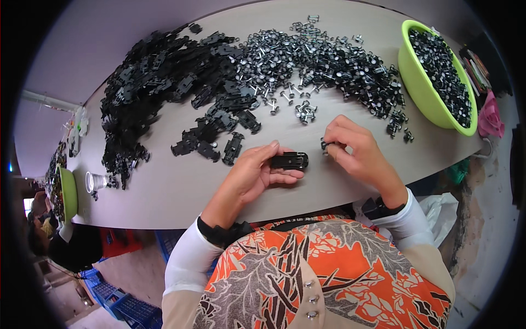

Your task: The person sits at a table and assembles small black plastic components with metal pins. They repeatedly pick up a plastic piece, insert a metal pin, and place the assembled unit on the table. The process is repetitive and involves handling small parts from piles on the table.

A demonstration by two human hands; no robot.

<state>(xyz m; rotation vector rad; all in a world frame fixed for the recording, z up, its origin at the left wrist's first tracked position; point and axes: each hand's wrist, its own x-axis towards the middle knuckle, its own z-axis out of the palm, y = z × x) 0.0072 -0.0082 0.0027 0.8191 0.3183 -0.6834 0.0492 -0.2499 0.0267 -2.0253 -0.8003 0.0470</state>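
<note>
My left hand is palm up and grips a black plastic toy car chassis between thumb and fingers. Just to its right, my right hand pinches a small wheel axle with dark wheels, apart from the chassis. Beyond my left hand lie loose chassis, one of them close to my wrist. They trail off a large heap of black chassis at the far left. A heap of wheel axles, silvery rods with dark wheels, spreads across the far middle and right.
A lime-green basin full of wheel axles stands at the table's right. On the left edge are a clear plastic cup and another green basin, with a person nearby. Blue crates sit on the floor; a pink item hangs at right.
</note>
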